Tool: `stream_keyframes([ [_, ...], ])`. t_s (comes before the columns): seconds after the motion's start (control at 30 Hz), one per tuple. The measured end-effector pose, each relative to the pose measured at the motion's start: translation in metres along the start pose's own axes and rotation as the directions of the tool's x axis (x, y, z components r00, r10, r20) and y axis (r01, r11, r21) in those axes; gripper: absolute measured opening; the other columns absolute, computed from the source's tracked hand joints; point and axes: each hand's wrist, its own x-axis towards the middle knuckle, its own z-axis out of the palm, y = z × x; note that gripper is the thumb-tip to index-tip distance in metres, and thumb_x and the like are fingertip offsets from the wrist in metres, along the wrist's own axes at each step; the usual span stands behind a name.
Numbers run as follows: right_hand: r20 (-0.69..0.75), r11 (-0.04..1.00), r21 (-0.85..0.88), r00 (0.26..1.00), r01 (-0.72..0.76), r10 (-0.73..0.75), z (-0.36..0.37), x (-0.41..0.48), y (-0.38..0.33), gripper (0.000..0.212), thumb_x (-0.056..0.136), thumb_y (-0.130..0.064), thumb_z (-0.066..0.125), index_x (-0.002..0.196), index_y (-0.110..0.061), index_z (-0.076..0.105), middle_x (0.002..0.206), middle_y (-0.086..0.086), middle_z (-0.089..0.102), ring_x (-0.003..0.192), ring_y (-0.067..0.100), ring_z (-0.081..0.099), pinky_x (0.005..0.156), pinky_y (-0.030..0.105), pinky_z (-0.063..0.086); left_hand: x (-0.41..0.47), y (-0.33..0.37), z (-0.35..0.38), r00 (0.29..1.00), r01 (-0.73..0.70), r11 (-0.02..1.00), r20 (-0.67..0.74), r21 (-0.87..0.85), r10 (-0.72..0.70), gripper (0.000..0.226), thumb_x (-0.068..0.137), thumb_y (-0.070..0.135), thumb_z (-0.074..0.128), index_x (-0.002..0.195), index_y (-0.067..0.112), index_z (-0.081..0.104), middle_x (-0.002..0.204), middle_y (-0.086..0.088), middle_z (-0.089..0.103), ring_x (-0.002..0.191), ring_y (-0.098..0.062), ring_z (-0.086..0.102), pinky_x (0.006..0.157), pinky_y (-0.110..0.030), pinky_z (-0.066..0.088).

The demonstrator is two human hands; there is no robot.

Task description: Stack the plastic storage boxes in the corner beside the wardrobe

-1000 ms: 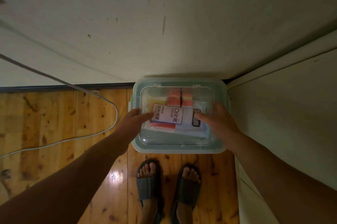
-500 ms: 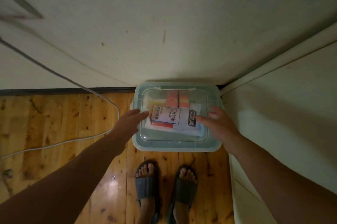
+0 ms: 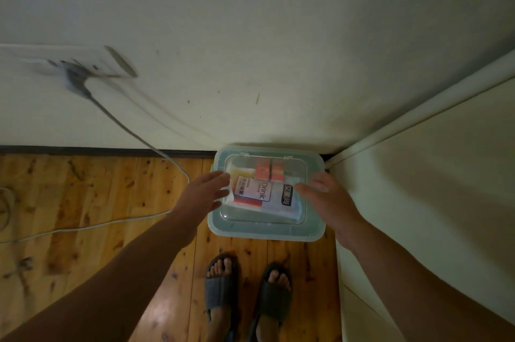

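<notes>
A clear plastic storage box (image 3: 266, 231) with a pale green lid rim stands in the corner where the wall meets the white wardrobe (image 3: 434, 188). Through its lid show a "Drink Straw" packet and two orange-pink packs. My left hand (image 3: 202, 197) hovers at the lid's left edge with fingers spread, holding nothing. My right hand (image 3: 328, 201) is at the lid's right side, fingers apart and loose over the lid. Whether another box sits beneath is hidden.
A grey cable (image 3: 131, 132) runs from a wall socket (image 3: 75, 68) down across the wooden floor (image 3: 83, 202) on the left. My feet in dark slippers (image 3: 245, 297) stand just in front of the box. The wardrobe side closes off the right.
The box looks smaller and farther below as my view rose; the wall socket came into view. My hands have eased off the lid and spread open at its sides.
</notes>
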Motion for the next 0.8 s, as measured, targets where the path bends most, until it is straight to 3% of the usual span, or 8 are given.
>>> stream_keyframes([
  [0.13,0.017,1.000,0.013,1.000,0.018,-0.018,-0.007,-0.020,-0.013,0.031,0.088,-0.035,0.066,0.115,-0.027,0.053,0.125,0.002,0.061,0.110,0.020,0.059,0.096,0.044,0.049,-0.022,0.018,0.005,0.998,-0.058,0.998,-0.011,0.030,0.058,0.029,0.092,0.035,0.059,0.117,0.022,0.064,0.095,0.008,0.074,0.097,-0.011,0.066,0.077,-0.027,0.050],
  [0.33,0.033,0.999,0.038,0.999,0.038,-0.039,-0.020,-0.045,-0.039,0.045,0.089,-0.034,0.064,0.130,-0.020,0.053,0.128,0.003,0.059,0.111,0.023,0.058,0.097,0.046,0.047,-0.057,0.051,0.008,0.979,-0.203,0.956,0.030,0.212,0.201,0.023,0.095,0.035,0.053,0.114,0.026,0.064,0.094,0.010,0.071,0.092,-0.003,0.065,0.082,-0.028,0.050],
  [0.43,0.047,0.998,0.033,0.997,0.052,-0.053,-0.021,-0.051,-0.044,0.045,0.089,-0.035,0.064,0.129,-0.016,0.053,0.127,0.004,0.060,0.104,0.020,0.061,0.091,0.040,0.050,-0.069,0.064,0.006,0.965,-0.259,0.905,0.057,0.337,0.255,0.038,0.095,0.039,0.051,0.128,0.023,0.056,0.113,0.009,0.066,0.105,-0.008,0.060,0.088,-0.031,0.048],
  [0.6,0.020,0.995,-0.010,0.995,0.102,-0.102,-0.020,-0.062,-0.048,0.052,0.088,-0.037,0.062,0.135,-0.019,0.049,0.132,0.002,0.057,0.099,0.013,0.060,0.080,0.033,0.050,-0.085,0.076,-0.002,0.941,-0.325,0.803,0.090,0.499,0.325,0.043,0.095,0.040,0.051,0.134,0.022,0.050,0.117,0.012,0.060,0.105,-0.006,0.055,0.072,-0.014,0.040],
  [0.7,-0.012,0.989,-0.057,0.991,0.136,-0.137,-0.017,-0.073,-0.050,0.054,0.088,-0.041,0.060,0.138,-0.022,0.047,0.135,0.001,0.055,0.102,0.012,0.057,0.075,0.028,0.046,-0.093,0.084,-0.006,0.935,-0.333,0.721,0.112,0.608,0.337,0.046,0.094,0.042,0.052,0.135,0.021,0.049,0.124,0.005,0.060,0.104,-0.007,0.054,0.075,-0.018,0.040],
  [0.8,-0.028,0.976,-0.131,0.983,0.177,-0.182,-0.012,-0.083,-0.056,0.056,0.087,-0.045,0.059,0.138,-0.024,0.046,0.134,-0.002,0.055,0.084,0.001,0.053,0.062,0.020,0.040,-0.097,0.091,-0.008,0.928,-0.339,0.618,0.145,0.709,0.343,0.049,0.093,0.044,0.052,0.136,0.021,0.048,0.128,0.002,0.060,0.103,-0.008,0.053,0.081,-0.025,0.042],
])
